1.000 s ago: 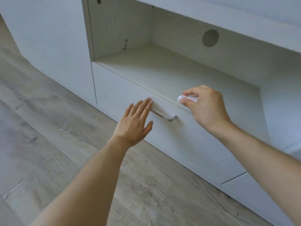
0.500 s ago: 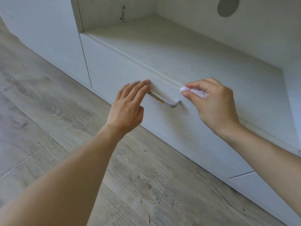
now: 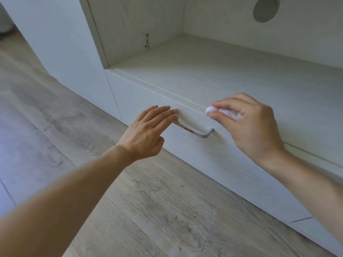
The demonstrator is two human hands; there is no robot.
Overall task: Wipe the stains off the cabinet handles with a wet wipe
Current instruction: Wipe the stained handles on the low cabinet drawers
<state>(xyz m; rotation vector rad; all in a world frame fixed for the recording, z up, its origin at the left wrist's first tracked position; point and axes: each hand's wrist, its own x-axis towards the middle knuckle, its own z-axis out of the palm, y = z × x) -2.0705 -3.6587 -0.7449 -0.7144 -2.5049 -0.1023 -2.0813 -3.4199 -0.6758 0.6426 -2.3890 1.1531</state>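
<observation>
A silver bar handle (image 3: 199,133) with an orange-brown stain sits on the white drawer front (image 3: 213,156) of a low cabinet. My left hand (image 3: 146,132) lies over the handle's left end with straight fingers touching the drawer front, hiding that end. My right hand (image 3: 248,125) pinches a crumpled white wet wipe (image 3: 222,111) between thumb and fingers. The wipe sits just above the handle's right end, near the drawer's top edge, apart from the handle.
Above the drawer is an open shelf (image 3: 222,67) with a round cable hole (image 3: 266,9) in its back panel. A white cabinet side (image 3: 61,38) stands to the left. Wood-look flooring (image 3: 148,210) runs below the drawer.
The view has moved closer to the drawer. My left hand has reached forward onto the handle's left end. My right hand with the wipe has stayed above the handle's right end.
</observation>
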